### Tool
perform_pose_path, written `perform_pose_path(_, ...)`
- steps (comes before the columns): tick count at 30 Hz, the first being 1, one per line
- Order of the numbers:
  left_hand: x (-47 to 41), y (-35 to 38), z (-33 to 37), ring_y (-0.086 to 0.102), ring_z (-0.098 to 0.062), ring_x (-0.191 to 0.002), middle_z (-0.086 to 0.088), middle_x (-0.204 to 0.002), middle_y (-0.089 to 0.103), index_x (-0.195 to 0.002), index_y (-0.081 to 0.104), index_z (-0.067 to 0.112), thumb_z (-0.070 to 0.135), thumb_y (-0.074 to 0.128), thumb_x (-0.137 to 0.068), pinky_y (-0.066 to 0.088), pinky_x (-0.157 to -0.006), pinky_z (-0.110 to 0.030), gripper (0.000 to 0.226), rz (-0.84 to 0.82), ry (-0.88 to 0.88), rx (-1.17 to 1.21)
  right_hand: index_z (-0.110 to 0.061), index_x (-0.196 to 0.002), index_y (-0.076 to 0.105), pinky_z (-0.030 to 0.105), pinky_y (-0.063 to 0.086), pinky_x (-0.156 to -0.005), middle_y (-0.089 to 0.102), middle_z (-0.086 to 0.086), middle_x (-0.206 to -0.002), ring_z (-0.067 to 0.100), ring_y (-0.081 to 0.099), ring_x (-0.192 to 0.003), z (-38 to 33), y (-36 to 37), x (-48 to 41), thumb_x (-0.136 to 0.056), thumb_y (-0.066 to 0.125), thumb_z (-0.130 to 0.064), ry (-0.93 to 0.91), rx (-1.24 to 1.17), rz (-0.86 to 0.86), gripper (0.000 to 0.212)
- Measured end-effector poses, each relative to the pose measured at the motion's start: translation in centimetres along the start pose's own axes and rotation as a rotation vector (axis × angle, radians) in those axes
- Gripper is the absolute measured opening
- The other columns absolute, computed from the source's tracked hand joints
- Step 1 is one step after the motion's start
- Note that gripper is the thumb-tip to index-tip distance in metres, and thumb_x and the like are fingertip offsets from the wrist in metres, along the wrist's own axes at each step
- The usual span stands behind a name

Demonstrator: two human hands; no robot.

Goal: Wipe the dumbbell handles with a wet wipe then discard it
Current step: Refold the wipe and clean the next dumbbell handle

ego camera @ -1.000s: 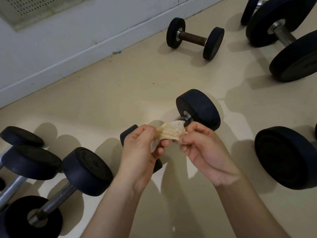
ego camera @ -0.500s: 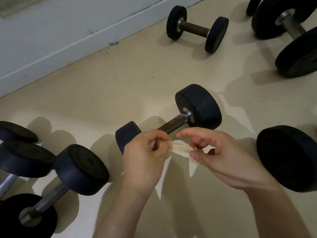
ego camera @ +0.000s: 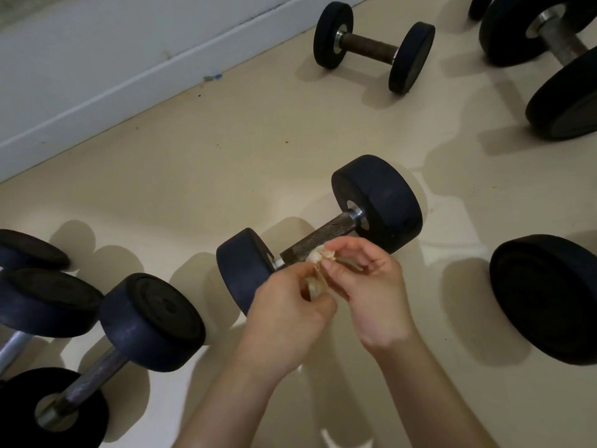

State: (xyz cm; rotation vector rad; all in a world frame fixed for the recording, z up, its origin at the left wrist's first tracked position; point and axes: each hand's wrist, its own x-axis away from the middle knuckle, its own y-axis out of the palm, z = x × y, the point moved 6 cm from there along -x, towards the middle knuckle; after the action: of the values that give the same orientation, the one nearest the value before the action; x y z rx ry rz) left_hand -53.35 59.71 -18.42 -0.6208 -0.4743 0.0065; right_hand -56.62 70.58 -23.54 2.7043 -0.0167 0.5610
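Beige floor (ego camera: 226, 176) lies under everything in view, crossed by soft shadows. Nearest the camera, two bare forearms reach forward. The left grip (ego camera: 287, 315) has its fingers curled round the lower part of one crumpled, cream-coloured wet wipe (ego camera: 312, 284). The right grip (ego camera: 374, 295) pinches the wipe's upper part between thumb and fingertips. The wipe sits between the two grips, just over the near end of the knurled handle (ego camera: 326, 234) of the central dumbbell (ego camera: 381, 202); whether it touches the handle cannot be told.

Four dumbbells show both heads. The central one lies slantwise on the floor. To its left lies a second dumbbell (ego camera: 151, 321) with a smooth metal bar. At the left edge two more black heads (ego camera: 48, 302) (ego camera: 29, 250) are cut off by the frame. At the right, well apart from the grips, one large lone head (ego camera: 549, 299) rests on the floor.

Farther off stands a small dumbbell (ego camera: 368, 48) with a dark handle. To its right is a large dumbbell (ego camera: 562, 50), and a sliver of another head (ego camera: 478, 8) shows at the top edge. Behind them a pale baseboard (ego camera: 129, 88) runs along a white wall (ego camera: 97, 33).
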Motion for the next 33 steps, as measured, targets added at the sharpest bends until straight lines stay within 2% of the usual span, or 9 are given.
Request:
perform_pose_path(2,0.7,0.0,-0.5,0.063,-0.015,-0.065,0.006,-0.066,0.068,-0.111,0.058,0.038,0.023,0.054,-0.08,0.054,-0.065,-0.038,0.035,-0.04,0.0,-0.192,-0.018,-0.09,0.067,0.03,0.056,-0.078,0.069,0.002,-0.087,0.015,0.068,-0.088,-0.2,0.1,-0.8,-0.078,0.07,0.005,-0.169,0.237,0.114,0.026)
perform_pose_path(6,1.2,-4.8,0.2,0.053,-0.015,-0.095,0.006,-0.1,0.064,-0.117,0.064,0.029,0.023,0.068,-0.078,0.05,-0.078,-0.031,0.039,0.397,0.365,-0.569,-0.008,-0.098,0.07,0.027,0.053,-0.082,0.065,0.004,-0.098,0.014,0.06,-0.089,-0.1,1.8,-2.6,-0.083,0.069,-0.009,-0.683,0.91,0.207,0.015)
perform_pose_path(8,-0.3,-5.5,-2.7,0.031,-0.023,-0.133,-0.004,-0.143,0.042,-0.137,0.047,0.025,0.04,0.069,-0.077,0.037,-0.106,-0.042,0.065,0.328,0.304,-0.629,-0.009,-0.103,0.071,0.031,0.05,-0.086,0.063,0.006,-0.106,0.02,0.053,-0.097,1.2,1.7,-3.1,-0.087,0.066,-0.014,-0.729,1.103,0.229,0.018)
perform_pose_path(10,-1.2,-4.9,-5.4,0.005,-0.023,-0.146,-0.005,-0.158,0.011,-0.15,0.014,0.029,0.056,0.068,-0.072,0.017,-0.117,-0.04,0.099,0.15,0.244,-0.643,-0.008,-0.107,0.07,0.033,0.049,-0.087,0.061,0.007,-0.11,0.022,0.052,-0.098,2.0,1.7,-3.0,-0.088,0.063,-0.009,-0.716,1.11,0.226,0.02)
perform_pose_path(16,-1.4,-4.1,-6.4,0.006,-0.027,-0.146,-0.009,-0.158,0.01,-0.152,0.004,0.024,0.057,0.076,-0.063,0.008,-0.115,-0.032,0.119,0.151,0.324,-0.722,-0.005,-0.09,0.073,0.031,0.049,-0.077,0.071,0.005,-0.091,0.024,0.059,-0.083,2.3,5.7,-2.1,-0.071,0.059,0.003,-0.826,1.173,-0.311,0.025)
perform_pose_path(20,-0.4,-3.7,-6.2,0.01,-0.03,-0.145,-0.011,-0.158,0.014,-0.151,0.007,0.022,0.059,0.074,-0.064,0.013,-0.115,-0.038,0.116,0.173,0.337,-0.789,-0.006,-0.089,0.072,0.039,0.052,-0.076,0.07,0.008,-0.084,0.027,0.06,-0.081,-0.9,1.5,-4.8,-0.073,0.057,-0.002,-0.747,1.264,0.01,0.022)
perform_pose_path(25,1.6,-2.8,-6.4,0.024,-0.031,-0.142,-0.014,-0.154,0.028,-0.15,0.018,0.012,0.057,0.074,-0.065,0.034,-0.109,-0.047,0.111,0.189,0.331,-0.836,-0.009,-0.095,0.071,0.034,0.052,-0.076,0.072,0.002,-0.092,0.023,0.06,-0.083,2.5,4.5,-1.1,-0.069,0.068,0.004,-0.795,1.293,-0.299,0.03)
perform_pose_path(29,2.9,-2.2,-6.1,0.037,-0.032,-0.134,-0.013,-0.146,0.042,-0.145,0.034,0.008,0.051,0.078,-0.062,0.042,-0.102,-0.049,0.104,0.22,0.35,-0.833,-0.006,-0.089,0.072,0.035,0.052,-0.085,0.073,0.005,-0.088,0.025,0.066,-0.082,-0.5,-0.6,-2.7,-0.073,0.066,0.008,-0.765,1.221,0.18,0.022)
perform_pose_path(33,4.2,-1.3,-5.8,0.046,-0.035,-0.125,-0.016,-0.14,0.048,-0.141,0.043,0.006,0.041,0.084,-0.058,0.046,-0.097,-0.05,0.099,0.227,0.408,-0.838,-0.006,-0.089,0.071,0.034,0.05,-0.076,0.072,0.005,-0.091,0.023,0.063,-0.076,2.6,3.1,1.0,-0.078,0.059,0.003,-0.861,1.244,-0.193,0.019)
